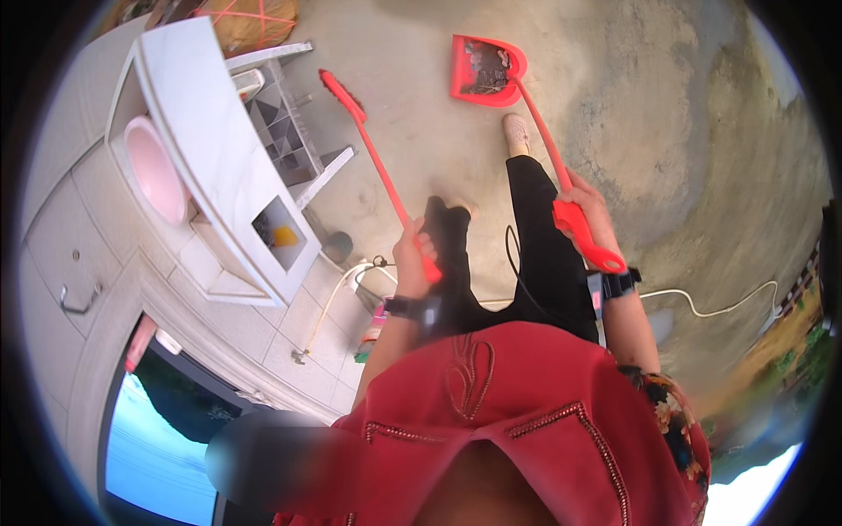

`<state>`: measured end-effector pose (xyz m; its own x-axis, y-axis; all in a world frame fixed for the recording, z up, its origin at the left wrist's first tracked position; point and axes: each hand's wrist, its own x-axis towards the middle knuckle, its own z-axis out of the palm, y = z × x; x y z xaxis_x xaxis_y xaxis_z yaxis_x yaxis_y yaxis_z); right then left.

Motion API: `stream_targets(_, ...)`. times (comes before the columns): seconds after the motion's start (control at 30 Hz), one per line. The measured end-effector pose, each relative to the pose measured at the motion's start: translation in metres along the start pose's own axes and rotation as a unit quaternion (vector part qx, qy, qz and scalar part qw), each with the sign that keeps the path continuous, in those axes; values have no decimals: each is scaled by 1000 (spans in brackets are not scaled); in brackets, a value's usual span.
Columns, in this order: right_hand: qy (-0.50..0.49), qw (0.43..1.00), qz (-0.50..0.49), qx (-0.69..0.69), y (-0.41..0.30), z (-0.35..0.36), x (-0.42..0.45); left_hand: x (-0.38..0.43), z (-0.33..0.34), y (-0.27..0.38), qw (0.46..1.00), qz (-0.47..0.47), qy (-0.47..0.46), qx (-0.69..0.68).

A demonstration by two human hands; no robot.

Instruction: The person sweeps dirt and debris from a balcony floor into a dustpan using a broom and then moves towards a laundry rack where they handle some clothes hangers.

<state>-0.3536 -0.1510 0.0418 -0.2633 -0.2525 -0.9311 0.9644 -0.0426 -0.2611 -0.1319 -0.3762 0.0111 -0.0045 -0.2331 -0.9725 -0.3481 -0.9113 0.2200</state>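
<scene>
My left hand [412, 258] grips the handle of a red broom [381, 167] near its end. The broom slants away from me, and its dark-bristled head [343, 94] is close to the legs of a white counter. In my right hand [590, 209] is the long handle of a red dustpan [490, 98]. The pan is ahead of my forward foot, with its wide mouth facing left. Dark debris [488, 66] and some pale scraps lie inside it. Whether the broom head and the pan touch the floor is hard to tell.
A white counter [204, 112] with a pink basin [156, 171] and a tiled lower shelf [283, 128] stands at left. A hose [329, 302] runs from a wall tap [300, 357]. Another pale hose [707, 309] crosses the concrete floor [631, 125] at right. A dark pot [337, 247] sits near the counter.
</scene>
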Motion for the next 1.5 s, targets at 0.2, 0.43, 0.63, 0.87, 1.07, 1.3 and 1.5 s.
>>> stream_targets(0.2, 87, 995, -11, 36, -20, -2, 33, 79, 43, -6, 939, -263, -118, -187)
stream_targets(0.43, 125, 991, -9, 55, -31, -24, 44, 69, 96, -44, 966, -254, -20, -52)
stream_targets(0.63, 159, 980, -1, 116, -11, -50, 40, 77, 81, -67, 964, -262, 43, 1)
stream_targets(0.87, 128, 967, 12, 220, -19, -73, 44, 85, 87, -53, 975, -209, 73, -26)
stream_targets(1.07, 139, 965, 17, 222, -28, -70, 44, 158, 38, -47, 990, -87, 98, -59)
stream_targets(1.3, 141, 968, -2, 207, -29, -67, 50, 312, -12, -24, 983, 10, 165, -83)
stream_targets(1.5, 178, 967, -2, 180, -28, -53, 48, 370, -5, 7, 970, 5, 168, -175)
